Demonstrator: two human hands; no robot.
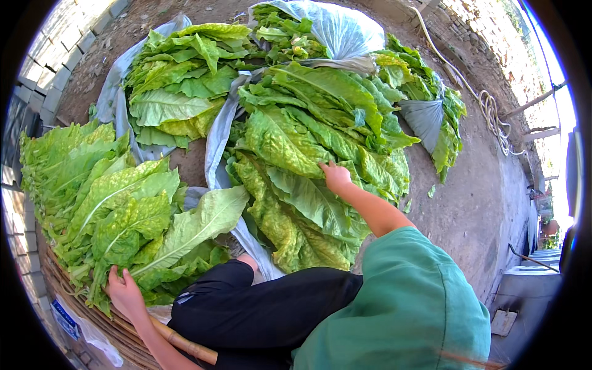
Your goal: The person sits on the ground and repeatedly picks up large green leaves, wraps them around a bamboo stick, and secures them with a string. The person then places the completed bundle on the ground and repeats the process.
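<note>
Large green leaves, tobacco by their look, lie in heaps before me. My left hand (124, 292) is at the lower left, its fingers around the stem end of a crumpled leaf (132, 226) on the left row of leaves (69, 171). Part of that grip is hidden by foliage. A bamboo pole (185, 340) runs beneath my left forearm. My right hand (336, 177) reaches out to the middle heap (319, 120), with its fingertips touching a broad yellow-mottled leaf (284, 141). Whether they pinch it is unclear. A pale leaf (203, 226) lies between the two piles, beside my knee.
Grey cloth strips (222, 125) and a translucent plastic sheet (349, 30) lie among more leaf bundles (185, 88). Several thin poles (132, 340) and a plastic bag (99, 340) are at lower left. A coiled hose (492, 113) lies right; a block wall (60, 64) stands left.
</note>
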